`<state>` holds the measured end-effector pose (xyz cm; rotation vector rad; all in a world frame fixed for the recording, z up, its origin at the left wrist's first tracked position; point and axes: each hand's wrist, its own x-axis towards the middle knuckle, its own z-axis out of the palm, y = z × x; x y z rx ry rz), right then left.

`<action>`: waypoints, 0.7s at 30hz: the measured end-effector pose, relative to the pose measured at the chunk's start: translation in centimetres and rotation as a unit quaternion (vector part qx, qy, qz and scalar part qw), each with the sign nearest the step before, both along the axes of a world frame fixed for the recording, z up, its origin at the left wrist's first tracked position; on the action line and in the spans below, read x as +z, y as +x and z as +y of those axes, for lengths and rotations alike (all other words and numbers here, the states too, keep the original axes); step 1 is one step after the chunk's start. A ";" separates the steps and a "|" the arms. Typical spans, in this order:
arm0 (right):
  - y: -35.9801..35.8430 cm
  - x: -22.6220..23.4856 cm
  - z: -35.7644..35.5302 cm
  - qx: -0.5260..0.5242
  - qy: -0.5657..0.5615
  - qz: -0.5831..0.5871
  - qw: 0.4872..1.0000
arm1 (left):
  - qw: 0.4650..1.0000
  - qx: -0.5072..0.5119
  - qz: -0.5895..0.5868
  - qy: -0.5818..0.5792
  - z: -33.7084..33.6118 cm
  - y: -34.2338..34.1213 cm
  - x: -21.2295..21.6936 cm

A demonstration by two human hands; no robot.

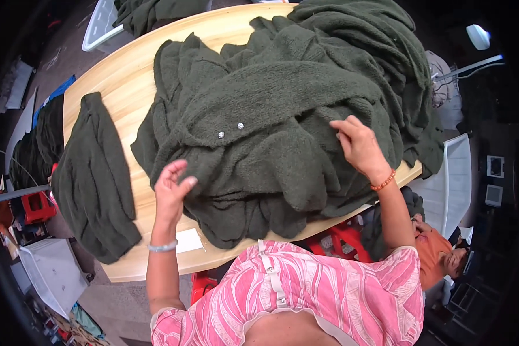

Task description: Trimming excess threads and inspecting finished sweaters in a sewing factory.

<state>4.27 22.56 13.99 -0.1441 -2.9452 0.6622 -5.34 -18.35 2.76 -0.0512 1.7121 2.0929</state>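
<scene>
A dark green fuzzy knit garment (277,104) lies spread and rumpled on the wooden table, with two shiny round buttons (230,130) on its upper band. Close by its left edge is my left hand (173,185), open, thumb and fingers apart, holding nothing. My right hand (360,145) hovers over the garment's right part. Its thumb and forefinger point left with a gap between them, and no cloth shows in its grasp. The other fingers of that hand are partly curled.
More green garments are heaped at the table's far right (363,29). A single folded green piece (98,179) lies at the left. A white paper (189,241) rests near the front edge. White bins (55,274) and red stools (347,242) stand around; another person (435,251) is at the right.
</scene>
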 end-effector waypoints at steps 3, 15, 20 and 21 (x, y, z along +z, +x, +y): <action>-1.7 1.3 -5.1 0.097 -0.103 0.034 0.989 | 0.996 -0.058 -0.069 0.013 -1.0 2.9 1.7; -2.8 -2.4 -10.7 0.378 0.048 -0.103 0.919 | 0.987 -0.133 0.074 -0.046 -5.8 4.1 4.2; 2.6 3.4 -2.9 0.193 0.054 -0.229 0.953 | 0.993 -0.048 -0.060 -0.088 -6.7 5.4 3.2; 2.8 5.3 -2.3 0.122 -0.021 -0.286 0.950 | 0.994 -0.047 -0.053 -0.084 -5.7 5.4 3.1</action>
